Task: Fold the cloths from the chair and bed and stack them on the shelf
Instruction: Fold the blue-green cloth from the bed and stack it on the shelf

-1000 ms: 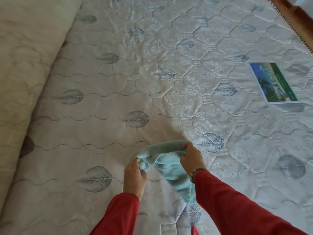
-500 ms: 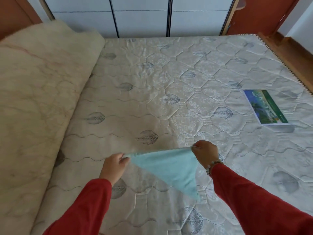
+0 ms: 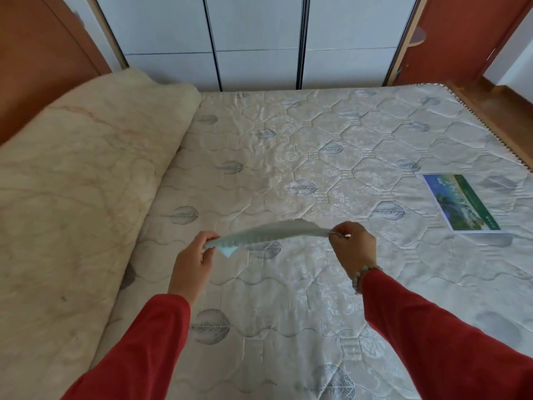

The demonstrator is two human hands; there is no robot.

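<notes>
Head view: left hand and right hand each pinch one end of a pale teal cloth. Cloth stretched flat between them, above the mattress.

Both hands apart, pinching.

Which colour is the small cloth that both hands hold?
Light blue-green, seen in the head view: the cloth stretches between the left hand and right hand.
</notes>
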